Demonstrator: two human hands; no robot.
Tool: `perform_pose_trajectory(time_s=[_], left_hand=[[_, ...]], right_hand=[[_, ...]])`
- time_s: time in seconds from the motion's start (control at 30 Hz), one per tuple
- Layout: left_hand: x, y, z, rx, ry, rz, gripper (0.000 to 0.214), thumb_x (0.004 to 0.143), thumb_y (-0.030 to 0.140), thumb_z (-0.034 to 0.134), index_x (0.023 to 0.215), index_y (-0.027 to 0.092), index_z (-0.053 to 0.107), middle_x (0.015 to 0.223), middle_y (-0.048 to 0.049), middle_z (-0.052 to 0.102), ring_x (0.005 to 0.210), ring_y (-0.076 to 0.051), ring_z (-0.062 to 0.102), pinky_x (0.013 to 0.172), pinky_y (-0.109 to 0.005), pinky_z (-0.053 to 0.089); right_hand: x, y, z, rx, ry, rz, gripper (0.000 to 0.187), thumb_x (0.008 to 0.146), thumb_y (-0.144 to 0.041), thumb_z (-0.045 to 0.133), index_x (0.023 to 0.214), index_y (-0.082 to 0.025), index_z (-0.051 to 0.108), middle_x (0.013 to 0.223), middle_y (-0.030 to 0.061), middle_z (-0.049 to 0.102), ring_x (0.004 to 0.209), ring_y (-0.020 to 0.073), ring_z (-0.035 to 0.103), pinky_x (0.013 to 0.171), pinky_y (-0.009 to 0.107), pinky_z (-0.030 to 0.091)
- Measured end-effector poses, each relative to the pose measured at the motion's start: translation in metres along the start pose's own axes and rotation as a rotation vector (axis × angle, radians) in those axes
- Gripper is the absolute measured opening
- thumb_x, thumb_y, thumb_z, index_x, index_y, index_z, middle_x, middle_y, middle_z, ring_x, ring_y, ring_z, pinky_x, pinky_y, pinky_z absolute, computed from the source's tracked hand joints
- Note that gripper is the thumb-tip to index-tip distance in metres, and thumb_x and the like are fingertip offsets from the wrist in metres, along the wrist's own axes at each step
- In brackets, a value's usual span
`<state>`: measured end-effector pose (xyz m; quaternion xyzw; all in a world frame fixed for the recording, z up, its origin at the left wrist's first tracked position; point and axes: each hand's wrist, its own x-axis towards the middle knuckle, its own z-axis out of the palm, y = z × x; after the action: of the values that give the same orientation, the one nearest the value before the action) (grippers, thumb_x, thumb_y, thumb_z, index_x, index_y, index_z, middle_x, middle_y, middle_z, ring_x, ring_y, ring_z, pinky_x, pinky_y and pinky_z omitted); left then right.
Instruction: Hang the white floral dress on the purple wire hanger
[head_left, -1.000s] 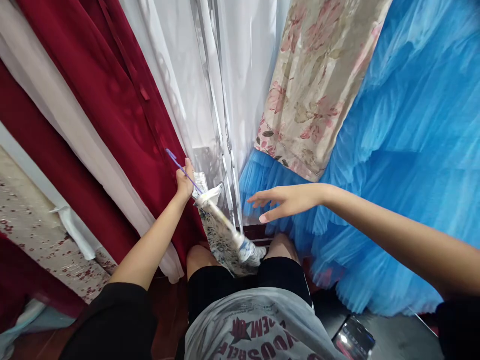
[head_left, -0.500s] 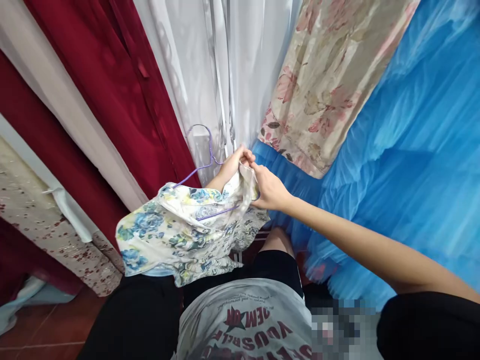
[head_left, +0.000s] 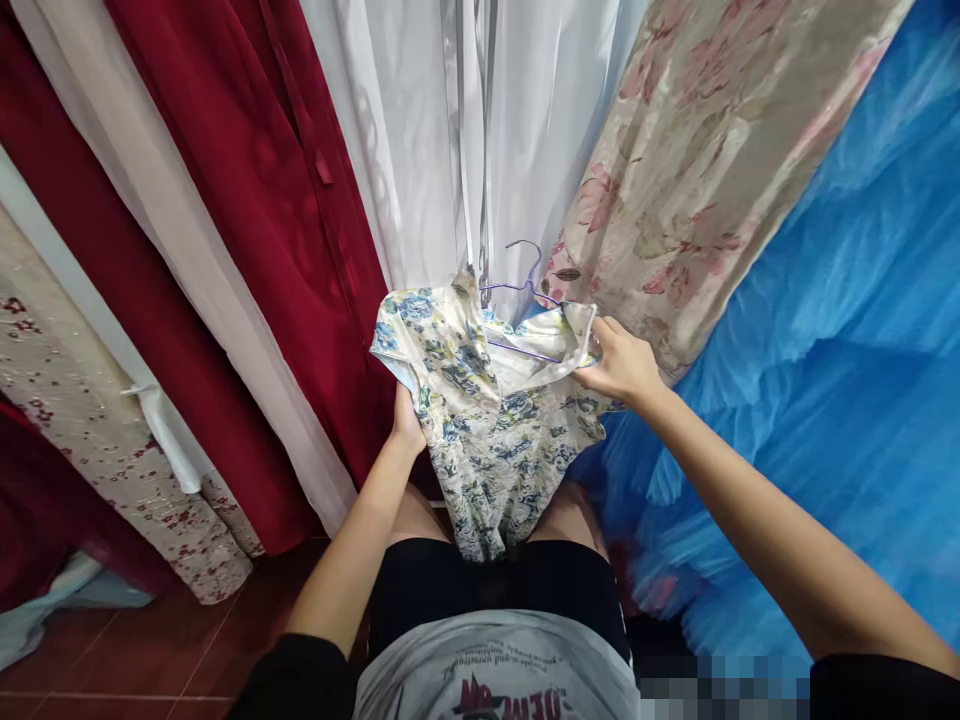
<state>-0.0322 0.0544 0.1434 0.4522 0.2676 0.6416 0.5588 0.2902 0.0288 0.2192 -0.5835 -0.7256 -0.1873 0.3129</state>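
Note:
A white floral top (head_left: pixel 517 440) with blue and yellow flowers hangs on a thin purple hanger (head_left: pixel 534 275), its neckline spread and its lower part draped toward my lap. Its far right shoulder is pinched in my right hand (head_left: pixel 624 362), thumb on the near side. My left hand (head_left: pixel 409 420) grips the top's left side just below the arm opening; cloth covers its fingers. The hanger's hook points up and stands free of any rail that I can see. One bar of the hanger shows inside the neck opening.
Long garments hang close around: dark red cloth (head_left: pixel 247 200) on the left, white cloth (head_left: pixel 420 130) ahead, a beige floral piece (head_left: pixel 675 200) and blue tulle (head_left: pixel 840 400) on the right. Below on the left is red-brown tiled floor (head_left: pixel 150 640).
My left hand has come out from behind the neckline to the top's left side. The top and hanger have swung to the right and turned to face me; my right hand still holds the shoulder.

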Motion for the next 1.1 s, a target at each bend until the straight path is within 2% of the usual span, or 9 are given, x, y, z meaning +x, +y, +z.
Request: perform_pose_trajectory(time_s=[0.13, 0.23, 0.37, 0.47, 0.57, 0.67, 0.77, 0.83, 1.1], left_hand=[[-0.027, -0.034, -0.023, 0.015, 0.227, -0.024, 0.067, 0.084, 0.074, 0.054, 0.126, 0.022, 0.063, 0.140, -0.0060, 0.060, 0.144, -0.026, 0.039, 0.120, -0.037, 0.032], [-0.056, -0.060, -0.031, 0.225, 0.162, -0.131, 0.064, 0.075, 0.049, 0.079, 0.130, 0.021, 0.062, 0.142, -0.0074, 0.059, 0.141, -0.028, 0.044, 0.122, -0.041, 0.027], [-0.091, -0.087, -0.031, 0.285, 0.100, -0.241, 0.065, 0.072, 0.036, 0.082, 0.131, 0.022, 0.062, 0.137, -0.0081, 0.063, 0.132, -0.029, 0.054, 0.118, -0.045, 0.034], [-0.108, -0.098, -0.029, 0.268, 0.147, -0.258, 0.063, 0.072, 0.035, 0.082, 0.131, 0.021, 0.062, 0.137, -0.0095, 0.063, 0.132, -0.030, 0.055, 0.117, -0.047, 0.037], [-0.118, -0.101, -0.028, 0.279, 0.187, -0.303, 0.062, 0.070, 0.035, 0.083, 0.126, 0.018, 0.066, 0.131, -0.0123, 0.067, 0.128, -0.033, 0.058, 0.115, -0.049, 0.039], [-0.124, -0.095, -0.027, 0.308, 0.159, -0.315, 0.058, 0.069, 0.036, 0.083, 0.122, 0.018, 0.068, 0.127, -0.0122, 0.069, 0.127, -0.032, 0.059, 0.114, -0.047, 0.040], [-0.126, -0.087, -0.028, 0.370, 0.044, -0.322, 0.047, 0.073, 0.038, 0.081, 0.113, 0.016, 0.071, 0.116, -0.0120, 0.073, 0.124, -0.031, 0.060, 0.113, -0.045, 0.042], [-0.125, -0.083, -0.031, 0.408, -0.056, -0.361, 0.038, 0.076, 0.040, 0.079, 0.104, 0.015, 0.073, 0.106, -0.0123, 0.075, 0.115, -0.031, 0.065, 0.108, -0.045, 0.046], [-0.110, -0.081, -0.040, 0.445, -0.142, -0.471, 0.054, 0.066, 0.040, 0.084, 0.115, 0.018, 0.071, 0.120, -0.0128, 0.071, 0.118, -0.034, 0.063, 0.106, -0.045, 0.048]], right_hand=[[0.025, -0.022, -0.004, 0.020, 0.025, -0.131, 0.071, 0.076, -0.051, 0.065, 0.137, -0.017, 0.055, 0.113, 0.0126, 0.066, 0.094, 0.0334, 0.066, 0.072, 0.037, 0.051], [0.023, -0.033, -0.007, 0.085, -0.048, -0.236, 0.080, 0.071, -0.047, 0.070, 0.142, -0.016, 0.051, 0.113, 0.0130, 0.066, 0.096, 0.0341, 0.066, 0.074, 0.038, 0.053], [-0.002, -0.035, 0.000, 0.209, -0.059, -0.273, 0.087, 0.070, -0.037, 0.073, 0.149, -0.017, 0.043, 0.133, 0.0162, 0.060, 0.117, 0.0379, 0.059, 0.095, 0.048, 0.050], [-0.046, -0.043, 0.023, 0.421, 0.140, -0.088, 0.066, 0.082, -0.034, 0.067, 0.144, -0.022, 0.050, 0.142, 0.0137, 0.056, 0.132, 0.0365, 0.050, 0.109, 0.054, 0.038], [-0.111, -0.066, 0.062, 0.704, 0.321, 0.388, 0.038, 0.089, -0.035, 0.065, 0.123, -0.020, 0.064, 0.124, 0.0129, 0.067, 0.117, 0.0319, 0.060, 0.102, 0.048, 0.045], [-0.168, -0.100, 0.096, 1.020, 0.079, 0.691, 0.027, 0.090, -0.044, 0.064, 0.084, -0.018, 0.066, 0.077, 0.0053, 0.068, 0.073, 0.0221, 0.063, 0.071, 0.034, 0.049], [-0.189, -0.132, 0.108, 1.317, -0.438, 0.664, 0.042, 0.096, -0.052, 0.053, 0.073, -0.018, 0.061, 0.061, 0.0011, 0.059, 0.060, 0.0172, 0.056, 0.060, 0.029, 0.042], [-0.185, -0.147, 0.107, 1.410, -0.644, 0.612, 0.048, 0.099, -0.056, 0.045, 0.076, -0.017, 0.063, 0.064, 0.0023, 0.061, 0.062, 0.0174, 0.057, 0.061, 0.028, 0.042], [-0.164, -0.166, 0.102, 1.144, -0.557, 0.659, 0.054, 0.101, -0.056, 0.042, 0.063, -0.018, 0.052, 0.060, -0.0009, 0.051, 0.060, 0.0141, 0.049, 0.061, 0.027, 0.036]])
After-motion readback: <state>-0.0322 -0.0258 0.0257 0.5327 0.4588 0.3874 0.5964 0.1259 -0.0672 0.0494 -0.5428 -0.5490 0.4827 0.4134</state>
